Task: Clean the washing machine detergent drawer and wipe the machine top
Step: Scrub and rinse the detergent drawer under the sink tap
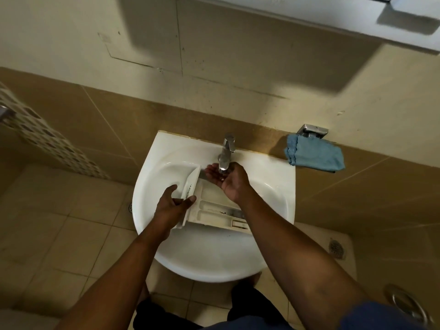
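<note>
drawer (214,206): white plastic, compartmented, left hand (170,206) gripping | sink (166,246): glossy

White basin (273,160) holding a white drawer (214,203) with dark specks in its compartments. Silver tap (226,151). Light blue cloth (314,154) on the tan ledge. Wall: cream above, tan tiles below, with a brown-and-white mosaic strip (52,144) at left. Beige floor tiles (59,222).

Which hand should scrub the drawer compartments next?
The right hand: it is free, cupped under the tap directly above the detergent drawer. The left hand is gripping the drawer's front panel, steadying it in the sink.
</note>
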